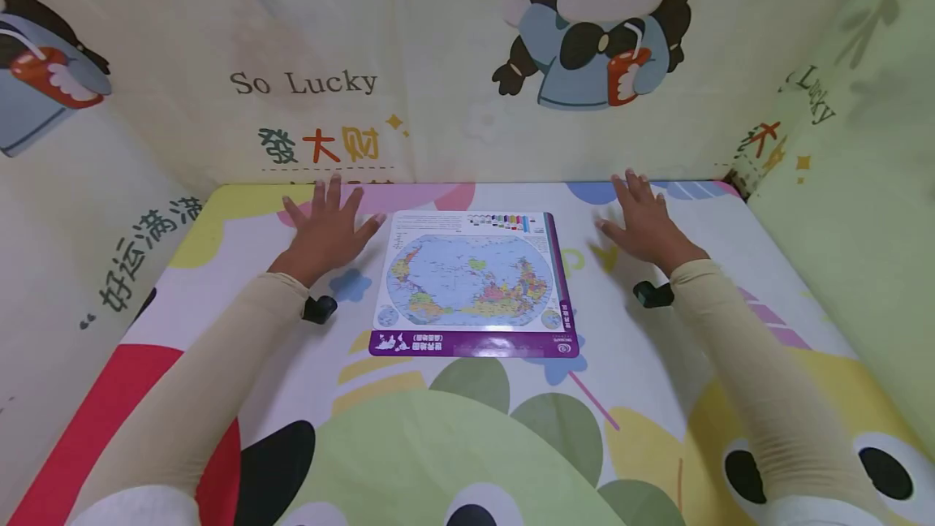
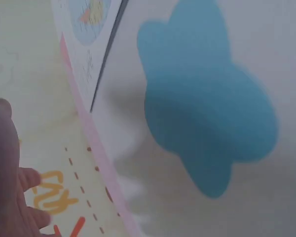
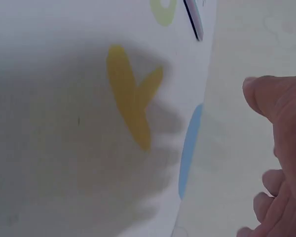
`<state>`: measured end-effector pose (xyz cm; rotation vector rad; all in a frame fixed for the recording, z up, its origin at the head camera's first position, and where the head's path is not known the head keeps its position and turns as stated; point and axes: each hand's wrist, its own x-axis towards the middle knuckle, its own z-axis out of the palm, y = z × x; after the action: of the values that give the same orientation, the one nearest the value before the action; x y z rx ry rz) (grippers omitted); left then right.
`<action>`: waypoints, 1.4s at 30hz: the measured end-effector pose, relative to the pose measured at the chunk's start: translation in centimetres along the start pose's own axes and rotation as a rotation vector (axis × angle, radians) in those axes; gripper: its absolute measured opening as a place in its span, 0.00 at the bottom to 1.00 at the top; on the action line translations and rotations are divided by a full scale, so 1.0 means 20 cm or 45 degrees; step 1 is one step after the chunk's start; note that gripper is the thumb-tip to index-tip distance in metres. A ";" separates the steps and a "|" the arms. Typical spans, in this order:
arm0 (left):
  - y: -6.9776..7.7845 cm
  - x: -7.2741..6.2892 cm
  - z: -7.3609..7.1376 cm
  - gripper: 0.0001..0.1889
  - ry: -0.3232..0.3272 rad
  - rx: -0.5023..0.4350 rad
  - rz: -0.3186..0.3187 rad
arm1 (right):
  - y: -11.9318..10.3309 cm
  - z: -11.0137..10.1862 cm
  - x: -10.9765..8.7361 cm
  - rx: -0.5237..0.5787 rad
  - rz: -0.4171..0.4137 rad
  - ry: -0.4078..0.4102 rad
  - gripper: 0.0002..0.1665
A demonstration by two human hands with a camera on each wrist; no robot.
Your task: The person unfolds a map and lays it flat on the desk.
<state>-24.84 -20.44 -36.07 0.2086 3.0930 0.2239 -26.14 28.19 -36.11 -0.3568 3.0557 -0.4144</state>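
A flat world map board (image 1: 471, 278) with a purple border lies upside down to me on the table, between my two hands. My left hand (image 1: 326, 230) is spread to the left of the board, fingers pointing at the back wall, holding nothing. To the board's right, my right hand (image 1: 646, 222) is likewise spread with nothing in it. In the left wrist view a corner of the map board (image 2: 86, 29) shows beyond the left hand (image 2: 7, 173). The right wrist view catches the thumb and fingers of the right hand (image 3: 286, 143) above the table's far edge.
A tablecloth (image 1: 394, 461) with colourful cartoon prints covers the table. Printed fabric walls (image 1: 438, 47) stand at the back and both sides, close to the table's edges. A small black device (image 1: 319, 309) is on the left wrist, another black device (image 1: 652, 295) on the right.
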 end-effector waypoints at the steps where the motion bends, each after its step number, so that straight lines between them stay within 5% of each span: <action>1: 0.01 -0.01 0.01 0.44 -0.013 -0.006 0.004 | -0.01 0.01 0.00 0.018 -0.006 -0.009 0.48; 12: 0.10 -0.14 0.11 0.37 -0.064 -0.090 0.123 | -0.11 0.12 0.02 0.258 -0.036 -0.106 0.41; 24: 0.25 -0.39 0.18 0.36 -0.100 -0.241 0.316 | -0.20 0.20 0.06 0.468 -0.142 -0.231 0.46; 35: 0.33 -0.53 0.23 0.44 -0.200 -0.356 0.396 | -0.25 0.25 0.09 0.471 -0.214 -0.278 0.50; 42: 0.37 -0.55 0.25 0.49 -0.210 -0.275 0.407 | -0.27 0.26 0.11 0.423 -0.213 -0.355 0.50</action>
<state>-12.73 -14.01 -39.62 0.6754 2.8294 0.5169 -26.70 21.33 -39.76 -0.5962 2.6357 -0.7918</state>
